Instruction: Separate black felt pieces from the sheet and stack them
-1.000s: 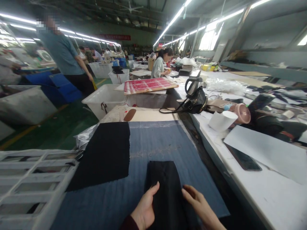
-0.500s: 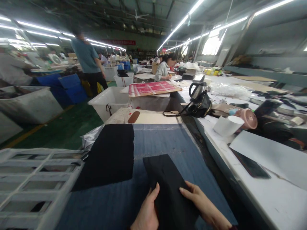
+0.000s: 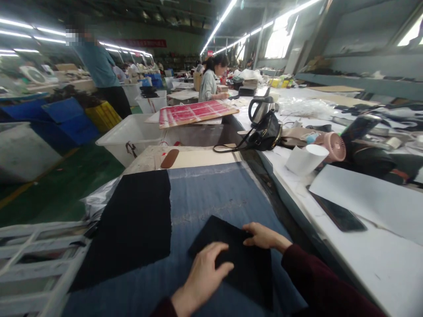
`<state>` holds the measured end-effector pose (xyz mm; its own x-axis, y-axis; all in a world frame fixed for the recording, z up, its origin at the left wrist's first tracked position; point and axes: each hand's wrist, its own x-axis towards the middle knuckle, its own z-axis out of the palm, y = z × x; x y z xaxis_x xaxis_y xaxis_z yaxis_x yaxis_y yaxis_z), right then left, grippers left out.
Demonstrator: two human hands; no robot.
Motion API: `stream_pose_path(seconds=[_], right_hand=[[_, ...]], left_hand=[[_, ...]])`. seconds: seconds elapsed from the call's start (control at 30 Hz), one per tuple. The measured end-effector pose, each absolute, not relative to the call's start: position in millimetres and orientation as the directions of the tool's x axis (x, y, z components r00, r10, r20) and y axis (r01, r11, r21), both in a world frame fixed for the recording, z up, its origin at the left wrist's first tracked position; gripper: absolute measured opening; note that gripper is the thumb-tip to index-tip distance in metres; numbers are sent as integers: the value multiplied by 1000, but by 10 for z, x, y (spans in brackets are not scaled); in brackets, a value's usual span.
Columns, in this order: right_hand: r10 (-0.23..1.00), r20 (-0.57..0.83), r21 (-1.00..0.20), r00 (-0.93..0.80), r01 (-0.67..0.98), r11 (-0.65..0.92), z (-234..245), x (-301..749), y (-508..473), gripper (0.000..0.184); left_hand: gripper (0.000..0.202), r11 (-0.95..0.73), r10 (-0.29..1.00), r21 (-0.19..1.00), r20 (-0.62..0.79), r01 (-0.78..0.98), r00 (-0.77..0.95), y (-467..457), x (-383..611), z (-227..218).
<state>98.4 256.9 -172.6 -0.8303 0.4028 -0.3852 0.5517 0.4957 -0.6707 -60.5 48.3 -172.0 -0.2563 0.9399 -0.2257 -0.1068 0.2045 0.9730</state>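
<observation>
A small black fabric piece (image 3: 238, 259) lies on the blue-grey cloth (image 3: 211, 198) that covers the worktable in front of me. My left hand (image 3: 205, 275) rests flat on its near left part, fingers stretched out. My right hand (image 3: 262, 236) lies on its far right edge, fingers curled over the fabric; a dark red sleeve covers that arm. A larger black fabric panel (image 3: 132, 224) lies to the left on the same cloth.
A white slatted crate (image 3: 36, 264) stands at the lower left. To the right, a white table carries a phone (image 3: 340, 215), white sheet (image 3: 370, 202), paper cup (image 3: 306, 159), pink fan (image 3: 332, 146), black handbag (image 3: 264, 134) and kettle (image 3: 259, 108). White bins and people are further back.
The small black piece has been turned from lengthwise to slanting across the cloth. Both hands have moved forward onto it, the right arm reaching further in. The camera has shifted.
</observation>
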Motion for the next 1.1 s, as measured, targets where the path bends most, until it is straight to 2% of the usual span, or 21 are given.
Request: stream_pose_path(seconds=[0.07, 0.13, 0.2, 0.27, 0.37, 0.47, 0.67, 0.77, 0.87, 0.97, 1.1], right_hand=[[416, -371, -625, -830, 554, 550, -1726, 968, 2560, 25], [434, -357, -577, -827, 561, 594, -1706, 960, 2537, 24], [451, -347, -529, -822, 569, 630, -1677, 955, 2521, 23], [465, -334, -481, -820, 573, 664, -1653, 945, 2522, 20], [496, -307, -398, -813, 583, 709, -1646, 912, 2524, 18], [536, -271, -309, -799, 600, 738, -1680, 883, 2450, 18], [596, -155, -158, -788, 615, 772, -1900, 963, 2070, 45], [611, -4, -55, -791, 610, 790, -2073, 1027, 1910, 54], [633, 111, -22, -766, 635, 772, -2210, 1053, 1792, 55], [648, 147, -23, -748, 652, 758, -2271, 1054, 1698, 54], [658, 136, -45, -741, 659, 751, -2294, 1075, 1620, 63]], left_hand=[[53, 19, 971, 1000, -15, 15, -238, 925, -840, -1546], [61, -48, 995, 984, 63, 173, -82, 1313, -1012, -1521], [61, -55, 997, 929, 33, 367, 65, 1571, -1115, -1612], [54, -44, 990, 875, -26, 482, 138, 1695, -1171, -1743], [40, -53, 983, 814, -60, 579, 174, 1712, -1221, -1886], [31, -98, 984, 717, -35, 690, 176, 1628, -1236, -1935], [37, -174, 984, 577, 66, 798, 167, 1370, -1147, -2019], [41, -257, 965, 407, 165, 876, 206, 1257, -1111, -2106], [45, -314, 942, 250, 202, 916, 268, 1165, -1121, -2179], [50, -329, 941, 200, 152, 923, 303, 1090, -1158, -2214], [65, -324, 945, 191, 111, 926, 308, 1011, -1205, -2238]])
